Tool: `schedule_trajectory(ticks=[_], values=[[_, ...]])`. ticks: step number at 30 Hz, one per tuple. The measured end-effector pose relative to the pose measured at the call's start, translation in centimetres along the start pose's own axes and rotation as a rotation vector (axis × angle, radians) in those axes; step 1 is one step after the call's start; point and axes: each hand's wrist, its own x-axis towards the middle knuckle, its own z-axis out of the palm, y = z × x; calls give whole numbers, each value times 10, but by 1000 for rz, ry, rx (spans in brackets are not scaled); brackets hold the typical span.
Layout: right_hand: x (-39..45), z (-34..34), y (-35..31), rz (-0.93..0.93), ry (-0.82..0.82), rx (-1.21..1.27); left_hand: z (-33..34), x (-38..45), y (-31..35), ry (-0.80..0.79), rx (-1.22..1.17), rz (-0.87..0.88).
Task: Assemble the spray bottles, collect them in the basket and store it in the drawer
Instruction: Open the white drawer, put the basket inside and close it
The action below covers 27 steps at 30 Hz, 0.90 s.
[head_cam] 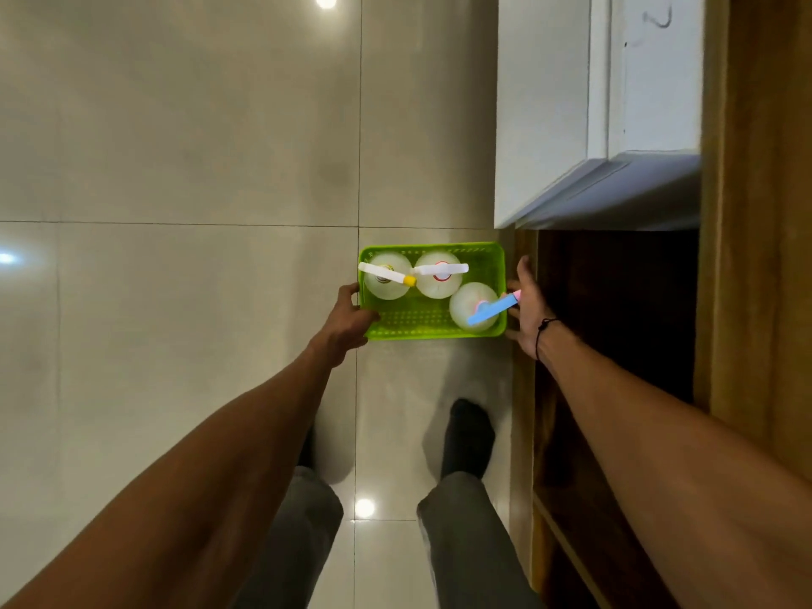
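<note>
Left hand (pixel 349 318) clamped on nine-o'clock end of perforated lime-green plastic basket (pixel 433 329), right hand (pixel 529 307) clamped on three-o'clock end, basket held above glossy tiled floor (pixel 175 169). Three translucent round spray bottles (pixel 472 307) stand upright inside. Dark open wooden drawer (pixel 615 323) just beside, at three o'clock.

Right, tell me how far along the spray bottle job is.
Done: three spray bottles stand in the green basket, each with its spray head on. In hand: the left hand and right hand grip the basket's short ends, holding it above the tiled floor beside the open wooden drawer. Left: set the basket inside; closing it would presumably follow.
</note>
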Motion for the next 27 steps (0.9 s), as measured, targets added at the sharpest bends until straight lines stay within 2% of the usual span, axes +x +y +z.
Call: schedule_trajectory(ticks=[5, 8, 11, 16, 19, 27], values=[[-11, 0, -5, 27, 6, 37, -11, -10, 6, -73, 111, 21], [-13, 0, -6, -15, 98, -24, -27, -22, 18, -9, 201, 27], [-18, 3, -16, -136, 196, 24, -41, -34, 36, 114, 188, 49], [-46, 11, -53, -343, 316, -29, -50, -68, 88, 125, 145, 117], [-57, 18, -74, -437, 317, -44, -44, -89, 116, 106, 153, 160], [-76, 24, -86, -362, 284, -190, -16, -119, 156, -13, 120, 224]])
